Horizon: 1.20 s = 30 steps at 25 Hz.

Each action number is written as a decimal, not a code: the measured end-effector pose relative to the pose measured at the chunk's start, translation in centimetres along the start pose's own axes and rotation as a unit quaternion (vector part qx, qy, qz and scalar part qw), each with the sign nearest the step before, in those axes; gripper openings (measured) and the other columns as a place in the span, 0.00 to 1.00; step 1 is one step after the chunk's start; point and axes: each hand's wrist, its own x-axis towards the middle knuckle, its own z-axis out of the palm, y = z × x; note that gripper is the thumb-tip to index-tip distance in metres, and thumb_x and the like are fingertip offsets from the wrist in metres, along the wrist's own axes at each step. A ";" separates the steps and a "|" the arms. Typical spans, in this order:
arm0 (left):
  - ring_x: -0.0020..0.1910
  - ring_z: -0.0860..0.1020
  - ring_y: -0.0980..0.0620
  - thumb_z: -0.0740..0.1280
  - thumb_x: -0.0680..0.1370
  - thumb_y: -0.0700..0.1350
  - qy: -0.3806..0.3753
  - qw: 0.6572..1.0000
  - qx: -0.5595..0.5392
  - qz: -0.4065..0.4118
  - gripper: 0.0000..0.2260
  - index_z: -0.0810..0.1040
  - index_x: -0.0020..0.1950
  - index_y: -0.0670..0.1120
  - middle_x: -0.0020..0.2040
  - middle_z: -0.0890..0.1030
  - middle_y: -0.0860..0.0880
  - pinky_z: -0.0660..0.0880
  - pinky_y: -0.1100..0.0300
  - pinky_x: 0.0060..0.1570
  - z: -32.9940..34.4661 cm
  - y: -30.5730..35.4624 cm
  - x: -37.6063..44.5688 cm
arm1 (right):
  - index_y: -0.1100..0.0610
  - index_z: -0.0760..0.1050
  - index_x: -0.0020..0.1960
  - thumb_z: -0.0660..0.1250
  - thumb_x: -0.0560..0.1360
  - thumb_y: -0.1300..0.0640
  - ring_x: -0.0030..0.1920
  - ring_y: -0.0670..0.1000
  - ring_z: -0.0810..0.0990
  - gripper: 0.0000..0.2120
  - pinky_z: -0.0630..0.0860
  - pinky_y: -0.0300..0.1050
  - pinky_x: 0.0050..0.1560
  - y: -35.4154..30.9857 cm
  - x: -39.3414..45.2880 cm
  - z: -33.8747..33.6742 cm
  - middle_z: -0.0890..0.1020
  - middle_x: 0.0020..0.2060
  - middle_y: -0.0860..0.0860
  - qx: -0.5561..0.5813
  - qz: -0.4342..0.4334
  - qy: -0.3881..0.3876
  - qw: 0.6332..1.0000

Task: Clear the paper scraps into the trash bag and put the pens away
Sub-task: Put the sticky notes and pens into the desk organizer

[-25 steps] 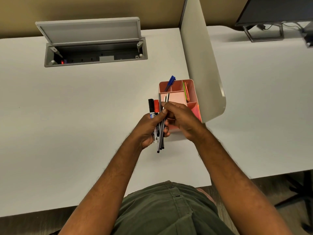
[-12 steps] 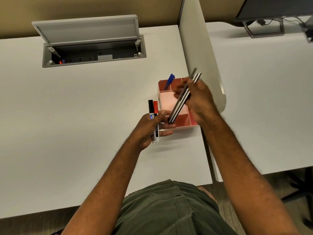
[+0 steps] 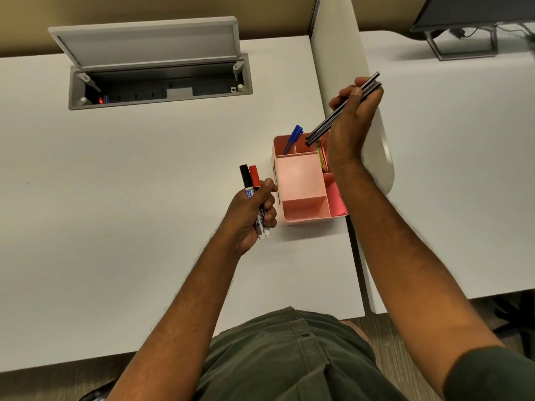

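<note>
A pink desk organiser (image 3: 307, 209) with several compartments stands on the white desk (image 3: 130, 198). Blue pens (image 3: 293, 138) lean in its far-left compartment. My right hand (image 3: 351, 125) is raised above the organiser's far end, shut on a bundle of thin black pens (image 3: 333, 120) that slants down, tips just over a far compartment. My left hand (image 3: 252, 212) hovers left of the organiser, shut on two whiteboard markers (image 3: 251, 180), one with a black cap, one with a red cap. No paper scraps or trash bag are visible.
An open cable hatch (image 3: 159, 82) with a raised grey lid sits at the desk's back. A white divider panel (image 3: 335, 44) stands right of the organiser. Beyond the divider panel lies a second desk (image 3: 448, 169) with a monitor stand (image 3: 463, 41). Coloured sticky notes (image 3: 321, 157) fill the organiser's right side.
My right hand pulled the thin black pens out of my left hand and lifted them up and away over the organiser's far end. My left hand keeps the two markers.
</note>
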 end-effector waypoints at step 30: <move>0.23 0.70 0.54 0.74 0.78 0.42 -0.137 0.971 0.182 -0.073 0.06 0.80 0.42 0.44 0.29 0.72 0.47 0.68 0.63 0.26 2.1 -0.6 -1.9 | 0.55 0.77 0.67 0.57 0.84 0.68 0.61 0.49 0.83 0.17 0.82 0.48 0.60 -1.7 -11.2 -7.0 0.82 0.59 0.51 -0.088 0.194 -0.437 0.874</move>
